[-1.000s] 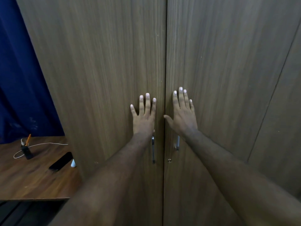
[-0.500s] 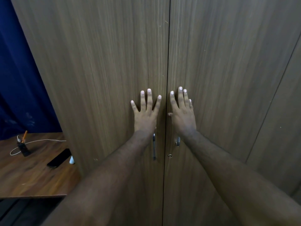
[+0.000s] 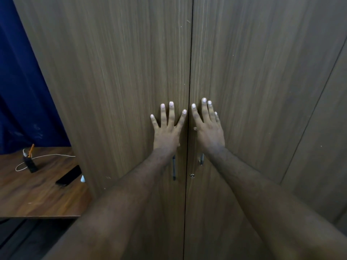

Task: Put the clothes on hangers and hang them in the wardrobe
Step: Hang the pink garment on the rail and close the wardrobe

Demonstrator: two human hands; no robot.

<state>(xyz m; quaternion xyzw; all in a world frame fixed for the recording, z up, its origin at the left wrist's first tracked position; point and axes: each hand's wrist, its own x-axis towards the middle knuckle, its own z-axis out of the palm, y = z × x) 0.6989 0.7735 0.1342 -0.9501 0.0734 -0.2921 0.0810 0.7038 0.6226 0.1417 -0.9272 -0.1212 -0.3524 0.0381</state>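
A tall brown wooden wardrobe (image 3: 112,72) fills the view, both doors closed with a thin dark seam between them. My left hand (image 3: 167,130) presses flat on the left door, fingers straight and spread. My right hand (image 3: 208,126) lies flat on the right door, just across the seam. Below my wrists are the left door handle (image 3: 174,168), the right door handle (image 3: 201,159) and a small round keyhole (image 3: 192,175). No clothes or hangers are in view.
A brown wooden table (image 3: 37,196) stands to the left of the wardrobe, with a black phone (image 3: 68,175), a small dark holder (image 3: 29,160) and a white cable (image 3: 48,156) on it. A dark blue curtain (image 3: 20,91) hangs behind. Another wooden panel (image 3: 323,147) adjoins on the right.
Both hands stay flat on the doors. My left fingers have spread wider, my right thumb has tucked in, and the hands sit closer to the seam.
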